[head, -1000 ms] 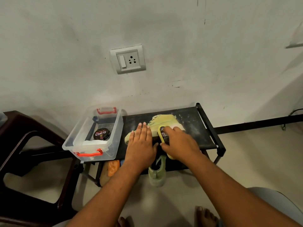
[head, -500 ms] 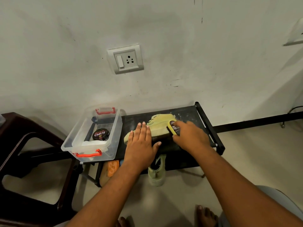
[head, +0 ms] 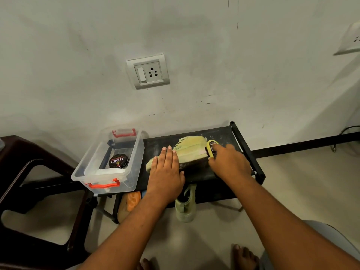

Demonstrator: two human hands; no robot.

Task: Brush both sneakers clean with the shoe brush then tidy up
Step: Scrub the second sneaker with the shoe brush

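Two pale green sneakers are in view: one sneaker (head: 191,151) lies on top of the table (head: 159,143), toe toward the table's left end and dark sole facing the person, and a second sneaker (head: 185,209) sits under the table's front edge, partly hidden by it. There is one brush (head: 211,148) with a yellow rim, touching the heel end of the sneaker on the table, toward the table's right end. One clear box (head: 136,162) with two red handles stands on the table's left end, and in it lies one round tin (head: 118,161) marked "Cherry". One orange thing (head: 132,199) shows beneath the table, too hidden to tell what it is. One socket (head: 148,72) is on the wall above the table, and one dark chair (head: 39,172) stands left of it. The left grip (head: 165,170) lies flat, fingers straight and together, palm down on the toe of the sneaker on the table, grasping nothing. The right grip (head: 228,162) is knuckles up with fingers curled round the brush, holding it against the sneaker's heel.
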